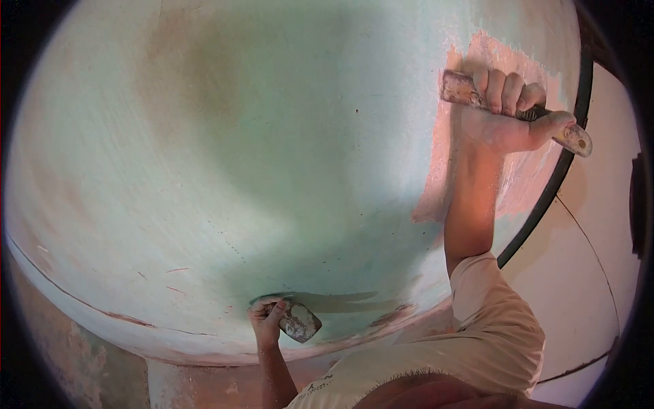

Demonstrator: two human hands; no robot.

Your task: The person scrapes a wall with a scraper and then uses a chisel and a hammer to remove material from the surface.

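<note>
My right hand [507, 112] is raised against the pale green wall [306, 123], its fingers wrapped round a scraper [462, 88]. The scraper's worn, paint-smeared blade end points left, and its handle end with a hole sticks out to the right below my thumb. Around it is a pinkish patch [432, 198] with ragged edges in the green coat. Lower down, my left hand [268, 315] pinches a second flat scraper [300, 322], whose broad blade is blotched with white residue. It is close to the wall's lower part; whether it touches cannot be made out.
A dark curved strip [555, 180] borders the wall on the right, with a pale cracked surface [579, 252] beyond. A ledge edge with a crack [129, 319] runs along the bottom left. My beige shirt sleeve [494, 300] fills the lower right.
</note>
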